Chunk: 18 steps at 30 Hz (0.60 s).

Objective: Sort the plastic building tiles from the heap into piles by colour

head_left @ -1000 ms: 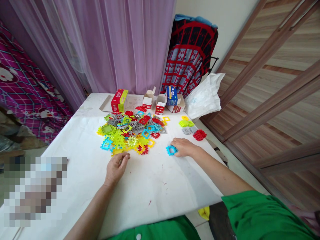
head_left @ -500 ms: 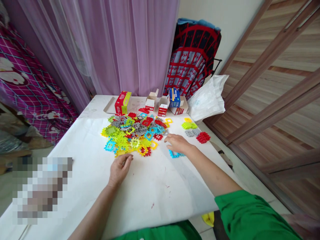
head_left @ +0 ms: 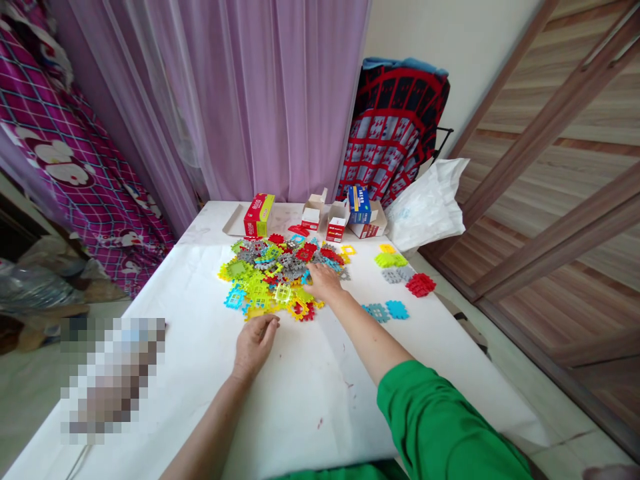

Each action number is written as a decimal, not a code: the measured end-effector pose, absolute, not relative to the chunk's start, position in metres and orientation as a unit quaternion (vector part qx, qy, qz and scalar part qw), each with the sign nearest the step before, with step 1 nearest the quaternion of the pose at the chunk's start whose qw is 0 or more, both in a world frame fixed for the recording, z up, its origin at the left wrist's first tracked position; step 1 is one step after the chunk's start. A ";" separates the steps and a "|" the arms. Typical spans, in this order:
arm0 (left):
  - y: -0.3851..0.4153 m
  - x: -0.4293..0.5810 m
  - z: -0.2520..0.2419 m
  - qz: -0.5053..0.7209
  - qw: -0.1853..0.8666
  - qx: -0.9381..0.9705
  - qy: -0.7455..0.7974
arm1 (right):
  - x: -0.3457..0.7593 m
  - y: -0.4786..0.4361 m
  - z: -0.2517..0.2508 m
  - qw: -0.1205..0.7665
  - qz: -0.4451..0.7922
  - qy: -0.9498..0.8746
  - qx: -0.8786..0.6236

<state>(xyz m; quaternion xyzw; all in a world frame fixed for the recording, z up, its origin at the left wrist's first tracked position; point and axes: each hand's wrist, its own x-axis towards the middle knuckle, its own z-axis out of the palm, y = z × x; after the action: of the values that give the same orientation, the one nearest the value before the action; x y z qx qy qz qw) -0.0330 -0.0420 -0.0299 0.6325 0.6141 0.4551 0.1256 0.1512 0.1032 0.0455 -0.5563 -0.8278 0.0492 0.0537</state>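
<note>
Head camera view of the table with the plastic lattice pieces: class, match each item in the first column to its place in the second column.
Items:
1. Right hand
2. Left hand
3. Red cluster of lattice pieces
4. Red and yellow box

Places:
A. Far end of the white-covered table
B. Near edge of the multicoloured pile
C. On the right side of the pile, over its pieces
D. Well right of the pile, beside the grey pieces

Pairs: 1-C, 2-B, 3-D, 4-A
</note>
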 end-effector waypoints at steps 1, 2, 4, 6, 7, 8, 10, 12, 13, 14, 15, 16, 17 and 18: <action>-0.042 -0.033 -0.030 0.456 0.124 0.633 0.613 | 0.153 0.102 0.045 0.081 0.071 -0.820 -0.562; -0.043 -0.032 -0.029 0.457 0.122 0.633 0.613 | 0.155 0.099 0.045 0.115 0.109 -0.808 -0.568; -0.046 -0.030 -0.026 0.462 0.109 0.635 0.609 | 0.157 0.090 0.044 0.185 0.232 -0.770 -0.565; -0.049 -0.028 -0.022 0.460 0.078 0.656 0.594 | 0.157 0.076 0.042 0.233 0.387 -0.715 -0.534; -0.051 -0.027 -0.020 0.453 0.060 0.673 0.581 | 0.155 0.069 0.040 0.242 0.456 -0.685 -0.514; -0.052 -0.025 -0.018 0.443 0.046 0.692 0.568 | 0.153 0.061 0.038 0.242 0.514 -0.656 -0.497; -0.054 -0.024 -0.015 0.424 0.036 0.719 0.550 | 0.147 0.048 0.034 0.225 0.587 -0.611 -0.481; -0.054 -0.023 -0.015 0.422 0.049 0.717 0.553 | 0.141 0.039 0.028 0.209 0.598 -0.600 -0.489; -0.054 -0.023 -0.016 0.428 0.060 0.705 0.562 | 0.138 0.036 0.025 0.205 0.582 -0.610 -0.497; -0.053 -0.024 -0.018 0.436 0.071 0.691 0.572 | 0.136 0.035 0.023 0.202 0.557 -0.626 -0.507; -0.052 -0.025 -0.020 0.442 0.080 0.676 0.584 | 0.134 0.034 0.020 0.198 0.528 -0.646 -0.515; -0.050 -0.026 -0.022 0.447 0.087 0.662 0.595 | 0.132 0.034 0.019 0.191 0.502 -0.665 -0.519; -0.049 -0.027 -0.024 0.450 0.093 0.650 0.606 | 0.132 0.035 0.018 0.182 0.483 -0.681 -0.520; -0.048 -0.028 -0.026 0.451 0.097 0.640 0.614 | 0.132 0.036 0.018 0.172 0.471 -0.693 -0.518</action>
<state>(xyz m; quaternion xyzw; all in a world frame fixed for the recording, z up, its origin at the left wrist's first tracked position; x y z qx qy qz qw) -0.0275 -0.0478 -0.0261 0.6404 0.6143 0.4507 0.0967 0.1320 0.0355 0.0182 -0.5176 -0.6932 0.4711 0.1722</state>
